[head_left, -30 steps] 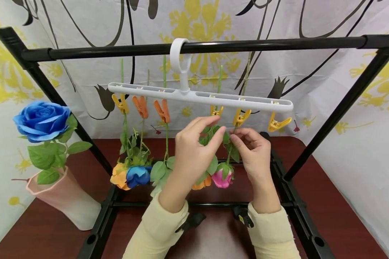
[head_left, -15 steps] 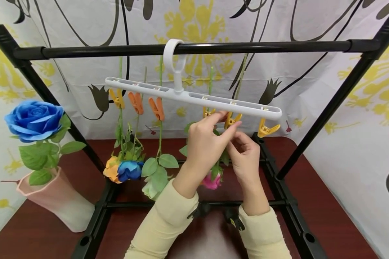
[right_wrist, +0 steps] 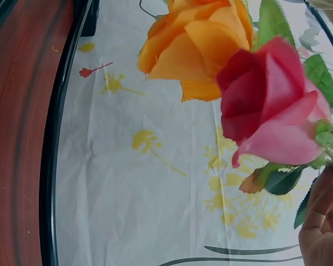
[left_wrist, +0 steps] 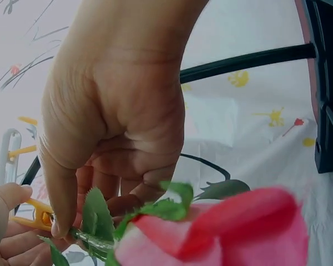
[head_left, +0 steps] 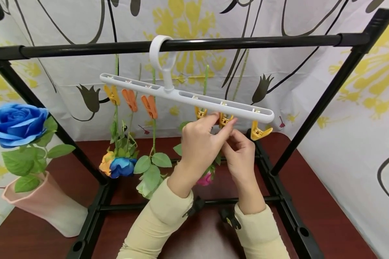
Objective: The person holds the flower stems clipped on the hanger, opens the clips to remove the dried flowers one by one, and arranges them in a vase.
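Note:
A white clip hanger (head_left: 181, 97) hangs tilted from a black bar, with yellow and orange clothespins beneath it. At one yellow clothespin (head_left: 225, 119) my left hand (head_left: 199, 144) has its thumb and index finger on either side, pinching it. Just below, my right hand (head_left: 241, 153) pinches the stem of an upside-down pink rose (head_left: 205, 178); the left wrist view shows this grip at the green stem (left_wrist: 91, 243). The pink rose's bloom fills part of the right wrist view, with an orange rose (right_wrist: 205, 44) beside it. The hands partly hide both stems in the head view.
Several roses hang upside down at the hanger's left, including a blue rose (head_left: 123, 166) and a whitish rose (head_left: 146, 187). An unoccupied yellow clothespin (head_left: 258, 131) hangs at the right end. A pink-white vase (head_left: 48, 205) holds another blue rose (head_left: 16, 124) beside the black frame (head_left: 272, 158).
My left hand has moved right from the neighbouring clothespin and now pinches the one above the pink rose. My right hand keeps its pinch on the stem. The head view has shifted slightly.

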